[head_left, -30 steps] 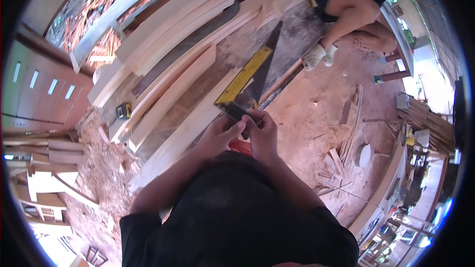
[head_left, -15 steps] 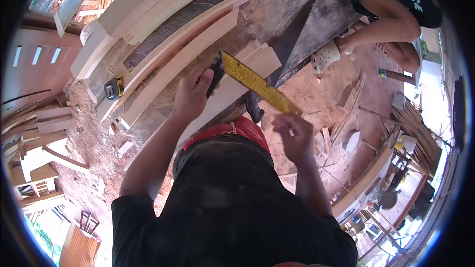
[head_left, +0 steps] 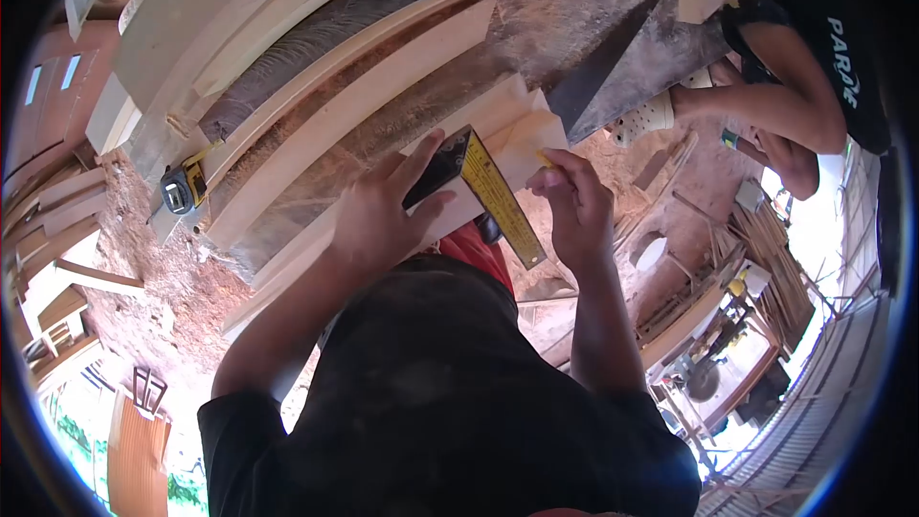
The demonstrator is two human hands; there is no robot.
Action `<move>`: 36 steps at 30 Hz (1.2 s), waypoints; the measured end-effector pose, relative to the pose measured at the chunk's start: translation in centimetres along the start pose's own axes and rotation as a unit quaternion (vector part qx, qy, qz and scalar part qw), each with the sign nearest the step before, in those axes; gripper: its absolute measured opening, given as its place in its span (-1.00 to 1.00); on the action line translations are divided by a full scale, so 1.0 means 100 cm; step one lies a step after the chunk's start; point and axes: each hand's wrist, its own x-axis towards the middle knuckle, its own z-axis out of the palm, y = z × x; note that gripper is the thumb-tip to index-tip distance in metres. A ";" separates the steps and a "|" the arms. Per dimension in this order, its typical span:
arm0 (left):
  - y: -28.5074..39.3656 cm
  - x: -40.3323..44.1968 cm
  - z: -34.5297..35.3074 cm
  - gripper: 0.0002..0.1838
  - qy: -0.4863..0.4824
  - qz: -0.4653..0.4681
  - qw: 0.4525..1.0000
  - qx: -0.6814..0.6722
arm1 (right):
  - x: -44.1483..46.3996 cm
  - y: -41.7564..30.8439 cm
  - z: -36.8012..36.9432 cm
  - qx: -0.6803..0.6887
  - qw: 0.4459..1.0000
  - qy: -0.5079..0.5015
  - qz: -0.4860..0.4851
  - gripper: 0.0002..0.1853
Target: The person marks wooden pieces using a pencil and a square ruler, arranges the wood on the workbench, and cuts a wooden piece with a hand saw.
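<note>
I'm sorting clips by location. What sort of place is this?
Probably a woodworking shop: long curved boards lie side by side, a tape measure sits near their ends, and the left hand holds a square with a yellow blade.

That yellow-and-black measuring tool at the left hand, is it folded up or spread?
Spread: its yellow blade juts out at an angle from the black handle, which the left hand holds between thumb and fingers.

Leftward, past a gap, the yellow blade [head_left: 500, 203] blocks the right fingers [head_left: 580, 170].
</note>
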 end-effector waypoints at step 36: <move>-0.001 0.010 0.014 -0.27 -0.003 0.010 1.000 -0.023 | 0.004 -0.003 0.013 -0.100 0.994 -0.020 -0.035 -0.81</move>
